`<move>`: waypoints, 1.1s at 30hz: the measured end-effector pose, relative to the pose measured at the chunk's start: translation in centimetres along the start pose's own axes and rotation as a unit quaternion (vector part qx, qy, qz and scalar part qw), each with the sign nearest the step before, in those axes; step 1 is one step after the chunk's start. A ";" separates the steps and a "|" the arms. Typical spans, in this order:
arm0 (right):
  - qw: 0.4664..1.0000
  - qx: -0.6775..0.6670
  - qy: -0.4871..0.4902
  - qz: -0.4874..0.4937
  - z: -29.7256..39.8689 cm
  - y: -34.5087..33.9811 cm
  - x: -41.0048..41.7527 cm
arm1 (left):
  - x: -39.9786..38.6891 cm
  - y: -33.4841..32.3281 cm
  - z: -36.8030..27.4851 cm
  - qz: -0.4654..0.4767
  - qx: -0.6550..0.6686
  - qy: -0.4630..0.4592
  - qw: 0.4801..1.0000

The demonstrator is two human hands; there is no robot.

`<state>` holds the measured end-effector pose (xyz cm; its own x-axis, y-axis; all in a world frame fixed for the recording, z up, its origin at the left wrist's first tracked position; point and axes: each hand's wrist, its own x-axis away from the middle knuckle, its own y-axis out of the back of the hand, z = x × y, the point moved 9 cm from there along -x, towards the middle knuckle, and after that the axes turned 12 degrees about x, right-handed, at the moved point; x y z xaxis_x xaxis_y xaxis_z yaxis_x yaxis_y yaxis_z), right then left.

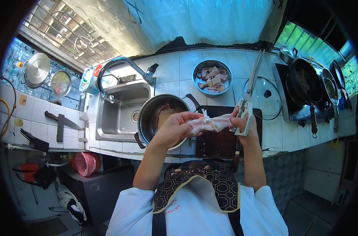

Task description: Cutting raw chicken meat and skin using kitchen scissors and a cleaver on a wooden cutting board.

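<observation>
A piece of pale raw meat (216, 125) is stretched level between my two hands above the dark cutting board (218, 146). My left hand (176, 125) pinches its left end with thumb and fingers. My right hand (244, 126) grips the other end with the thumb. Kitchen scissors (252, 79) with white handles also sit in that right hand, blades pointing away from me and nearly closed. Thin white strands (205, 115) stick up from the meat; I cannot tell what they are. Below my left hand, a steel pot (143, 116) contains more raw meat (165, 113).
A colander (194, 85) of cut meat stands behind the board. Right of it lies a glass lid (272, 101). A knife (237, 156) overhangs the counter's front edge. The sink (123, 109) and faucet (123, 59) are left, a stove (280, 94) with pans (304, 81) right.
</observation>
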<state>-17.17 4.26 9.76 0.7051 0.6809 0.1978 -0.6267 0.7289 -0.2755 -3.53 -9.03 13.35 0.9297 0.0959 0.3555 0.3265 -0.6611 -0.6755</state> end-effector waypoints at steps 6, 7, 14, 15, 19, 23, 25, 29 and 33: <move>1.000 -0.009 0.006 0.010 1.0 -0.4 0.6 | 0.0 1.4 -0.1 -0.092 -0.142 -0.018 0.985; 1.000 -0.009 -0.001 0.020 1.2 -0.9 0.7 | 0.1 1.9 0.0 -0.123 -0.167 -0.002 0.978; 0.998 -0.001 -0.013 0.058 1.3 -4.0 0.7 | -1.3 3.7 2.9 -0.088 -0.202 -0.016 0.975; 0.998 0.001 -0.013 0.058 1.3 -4.4 0.6 | -1.5 2.8 2.2 -0.063 -0.224 -0.076 0.970; 0.997 0.005 -0.041 0.063 0.4 -6.1 -0.1 | -0.6 1.9 -0.3 -0.070 -0.305 -0.277 0.908; 0.992 0.038 -0.058 0.103 -0.2 -8.7 -0.8 | 0.8 0.8 -1.2 -0.038 -0.264 -0.234 0.935; 0.986 0.100 -0.056 0.121 -0.7 -10.2 -1.4 | 1.4 1.8 -1.8 -0.090 -0.300 -0.223 0.923; 0.972 0.171 -0.024 0.159 -3.4 -13.6 -3.2 | 3.4 7.6 -2.9 -0.180 -0.405 -0.214 0.871; 0.844 0.526 0.045 0.094 -3.7 -15.5 -4.1 | 7.7 13.9 -4.0 -0.269 -0.213 -0.238 0.909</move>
<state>-9.13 -10.04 9.75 0.5527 0.8183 0.1581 -0.6446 0.2995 0.7034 7.52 -20.45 9.27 0.6574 0.7335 0.1727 0.7535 -0.6425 -0.1396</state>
